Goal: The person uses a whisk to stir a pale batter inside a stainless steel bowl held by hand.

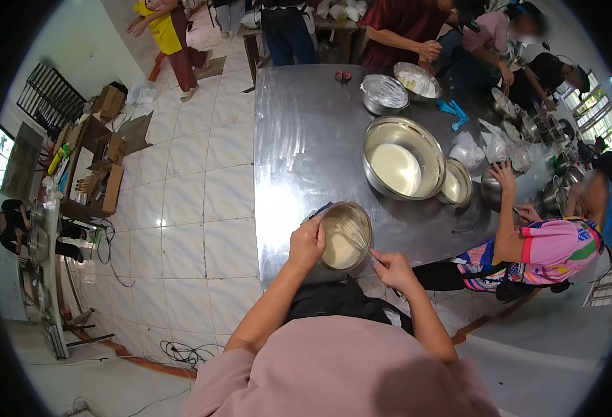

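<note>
At the near edge of the steel table (306,172) a metal bowl (369,229) of pale cream batter is tilted. My left hand (307,242) grips its left rim, with a dark cloth (319,209) partly visible behind the bowl. My right hand (395,270) is closed on the handle of a wire whisk (355,234), whose wires rest in the bowl against its right side. Beyond stands a large metal bowl (374,130) holding a pale, smooth mixture (395,168). Close by its right side is a smaller metal bowl (467,182), also with pale mixture inside.
A co-worker in a pink patterned top (551,245) handles a metal bowl (490,188) at right. Farther back are a plastic-covered bowl (385,94), a bowl of white powder (417,82), red-handled scissors (343,78), blue measuring spoons (454,112) and plastic bags (466,150). Other people stand around the table.
</note>
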### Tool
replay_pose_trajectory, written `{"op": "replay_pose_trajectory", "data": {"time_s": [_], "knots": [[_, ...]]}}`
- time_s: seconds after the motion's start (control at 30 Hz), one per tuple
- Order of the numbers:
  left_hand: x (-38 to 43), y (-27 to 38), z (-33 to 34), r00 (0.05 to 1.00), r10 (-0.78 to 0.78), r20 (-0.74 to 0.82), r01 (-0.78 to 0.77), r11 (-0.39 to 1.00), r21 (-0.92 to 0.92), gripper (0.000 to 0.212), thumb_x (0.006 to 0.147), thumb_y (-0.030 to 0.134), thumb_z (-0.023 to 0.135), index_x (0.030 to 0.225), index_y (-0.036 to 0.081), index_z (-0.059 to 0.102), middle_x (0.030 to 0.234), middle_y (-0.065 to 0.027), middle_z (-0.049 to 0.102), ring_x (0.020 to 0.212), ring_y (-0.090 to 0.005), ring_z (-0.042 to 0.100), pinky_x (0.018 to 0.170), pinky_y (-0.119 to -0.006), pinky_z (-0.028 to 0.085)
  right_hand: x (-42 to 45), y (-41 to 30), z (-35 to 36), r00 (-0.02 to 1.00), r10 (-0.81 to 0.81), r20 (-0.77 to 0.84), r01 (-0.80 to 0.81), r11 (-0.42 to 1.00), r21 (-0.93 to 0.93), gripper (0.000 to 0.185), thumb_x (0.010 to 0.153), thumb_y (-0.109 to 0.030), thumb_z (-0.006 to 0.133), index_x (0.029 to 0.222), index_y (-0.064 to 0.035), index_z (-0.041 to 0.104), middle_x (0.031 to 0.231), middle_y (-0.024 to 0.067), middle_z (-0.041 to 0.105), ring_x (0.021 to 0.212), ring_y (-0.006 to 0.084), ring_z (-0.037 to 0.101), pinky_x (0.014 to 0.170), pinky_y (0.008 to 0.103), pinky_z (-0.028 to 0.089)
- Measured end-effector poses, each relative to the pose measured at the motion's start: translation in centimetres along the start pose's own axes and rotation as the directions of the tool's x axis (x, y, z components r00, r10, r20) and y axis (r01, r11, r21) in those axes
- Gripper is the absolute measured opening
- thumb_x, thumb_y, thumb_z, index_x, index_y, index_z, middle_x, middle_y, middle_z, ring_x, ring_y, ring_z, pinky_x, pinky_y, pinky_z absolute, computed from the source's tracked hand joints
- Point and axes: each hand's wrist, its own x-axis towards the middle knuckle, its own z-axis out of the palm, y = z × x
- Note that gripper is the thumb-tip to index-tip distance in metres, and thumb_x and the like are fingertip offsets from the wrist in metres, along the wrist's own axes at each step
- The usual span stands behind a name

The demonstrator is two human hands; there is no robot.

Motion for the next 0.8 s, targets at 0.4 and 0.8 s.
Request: {"op": "replay_pose_trajectory", "data": {"time_s": [0.4,0.8], "knots": [[0.5,-0.3,0.8,0.989,0.118,-0.090,-0.120,0.992,-0.024,0.021,0.085,0.005,0.059,0.104,-0.001,0.066,0.078,-0.0197,0.065,0.067,-0.0326,0.065,0.061,-0.038,0.053,-1.2,2.7,3.2,0.991,-0.123,0.060,0.110,0.976,0.189,0.036,0.085,-0.009,0.062,0.121,-0.0056,0.064,0.068,-0.0008,0.062,0.057,0.0045,0.050,0.053,0.0245,0.043],[0.5,-1.1,0.3,1.000,0.011,-0.003,-0.011,1.000,0.007,0.025,0.084,0.005,0.061,0.108,0.000,0.065,0.078,-0.0192,0.064,0.066,-0.0327,0.065,0.061,-0.039,0.053,-0.4,-0.5,3.4,0.972,-0.185,0.148,0.124,0.929,0.349,0.042,0.087,-0.012,0.058,0.128,-0.0146,0.059,0.059,-0.0027,0.057,0.049,0.0048,0.046,0.047,0.0233,0.041]]}}
